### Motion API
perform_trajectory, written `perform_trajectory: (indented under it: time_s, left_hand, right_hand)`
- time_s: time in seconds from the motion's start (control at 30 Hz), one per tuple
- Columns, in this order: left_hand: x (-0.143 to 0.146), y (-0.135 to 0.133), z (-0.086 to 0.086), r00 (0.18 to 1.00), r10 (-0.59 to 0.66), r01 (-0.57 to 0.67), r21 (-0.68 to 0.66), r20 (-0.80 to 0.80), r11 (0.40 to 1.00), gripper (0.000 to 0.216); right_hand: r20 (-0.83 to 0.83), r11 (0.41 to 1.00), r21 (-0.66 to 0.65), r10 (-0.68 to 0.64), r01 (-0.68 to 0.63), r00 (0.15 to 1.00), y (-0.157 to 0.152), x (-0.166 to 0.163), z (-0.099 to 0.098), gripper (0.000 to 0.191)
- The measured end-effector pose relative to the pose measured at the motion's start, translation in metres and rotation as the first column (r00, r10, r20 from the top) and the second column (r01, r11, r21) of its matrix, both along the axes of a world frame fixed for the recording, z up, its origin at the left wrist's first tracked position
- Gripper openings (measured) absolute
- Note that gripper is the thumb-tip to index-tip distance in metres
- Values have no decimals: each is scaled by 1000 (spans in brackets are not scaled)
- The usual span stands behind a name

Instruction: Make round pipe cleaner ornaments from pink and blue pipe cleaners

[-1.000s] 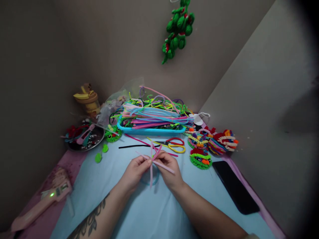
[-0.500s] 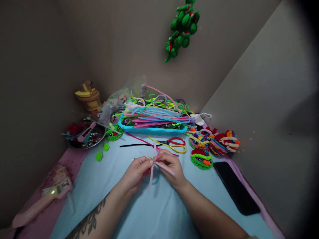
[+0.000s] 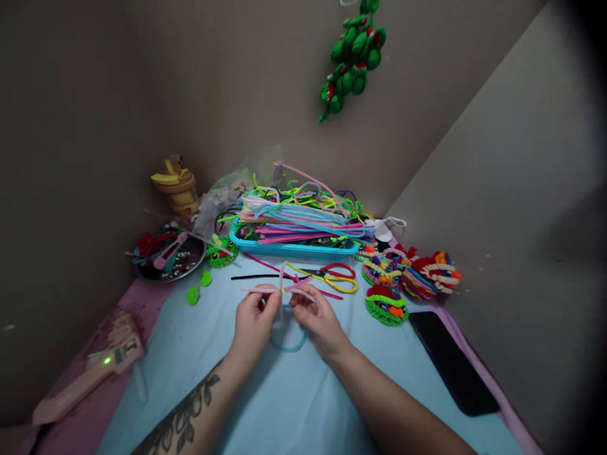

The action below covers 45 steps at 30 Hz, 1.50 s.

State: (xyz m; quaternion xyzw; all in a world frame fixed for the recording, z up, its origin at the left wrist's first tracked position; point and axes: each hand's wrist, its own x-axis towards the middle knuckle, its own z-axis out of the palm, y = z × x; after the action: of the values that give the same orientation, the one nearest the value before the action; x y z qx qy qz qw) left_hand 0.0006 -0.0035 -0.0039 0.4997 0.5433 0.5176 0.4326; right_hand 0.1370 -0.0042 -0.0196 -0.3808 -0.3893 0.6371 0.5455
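Pale pink pipe cleaners (image 3: 298, 285) cross one another in a star, with a small yellow-green bit at the centre. My left hand (image 3: 256, 316) is closed, pinching the star near its middle between thumb and forefinger. Close beside it, my right hand (image 3: 322, 322) is closed too, its fingertips on a pink arm at the right of the star. A light blue pipe cleaner loop (image 3: 288, 349) shows below and between the hands; where its upper part goes is hidden. Just beyond lie scissors (image 3: 339, 278) with red and yellow handles and a black pipe cleaner (image 3: 253, 277).
A blue tray (image 3: 294, 248) heaped with pipe cleaners stands at the back. Left are a metal bowl (image 3: 202, 256), a green fuzzy piece (image 3: 222, 251) and a pink glue gun (image 3: 85, 382) with a lit green light. Right are colourful fuzzy figures (image 3: 386, 306) and a black phone (image 3: 453, 363).
The pink star has turned in my fingers, its arms now spreading more sideways. My hands sit slightly further apart, and more of the blue loop shows. The view has shifted slightly.
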Motion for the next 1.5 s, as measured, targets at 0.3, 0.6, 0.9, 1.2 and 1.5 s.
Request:
perform_trajectory:
  time_s: [0.3,0.6,0.9,1.2,1.5]
  left_hand:
    - [0,-6,-6,924,41,134,422,-380,897,9]
    - [5,-6,-6,926,-2,142,341,-378,929,12]
    - [6,-7,-7,967,-93,118,94,-237,989,22]
    - [9,-5,-12,979,-182,185,31,-98,982,23]
    - [3,1,-11,975,-170,196,191,-146,962,24]
  right_hand:
    - [-462,981,-134,63,-139,885,-12,-21,3,29]
    - [-348,997,-73,-46,22,937,-10,-22,2,15]
    - [-227,985,-84,-163,148,960,-5,-23,-5,14]
    - [-82,956,-72,-290,285,953,-2,-20,-9,15]
    - [-124,988,-93,-138,126,983,0,-8,2,16]
